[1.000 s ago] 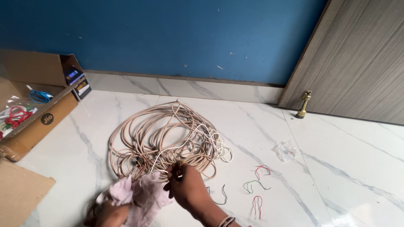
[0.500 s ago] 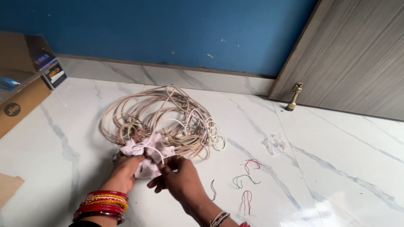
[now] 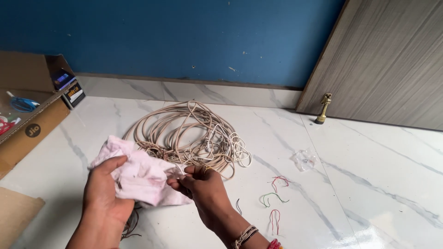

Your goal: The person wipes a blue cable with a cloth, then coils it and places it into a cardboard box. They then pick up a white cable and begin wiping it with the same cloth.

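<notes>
My left hand (image 3: 102, 193) holds a stained pale pink cloth (image 3: 138, 173) spread above the floor. My right hand (image 3: 203, 191) pinches a thin white wire (image 3: 181, 167) at the cloth's right edge. Just beyond both hands a large tangled coil of beige cable (image 3: 184, 133) lies on the white marble floor (image 3: 350, 184).
An open cardboard box (image 3: 27, 120) with blue and red cables stands at the left, a flat cardboard piece (image 3: 16, 214) in front of it. Short coloured wire bits (image 3: 274, 198) and a small clear plastic bag (image 3: 304, 160) lie right of my hands. A brass door stopper (image 3: 323, 108) stands by the wooden door.
My left hand has lifted the cloth off the cable coil and spread it open toward the left. My right hand still pinches the wire at nearly the same spot.
</notes>
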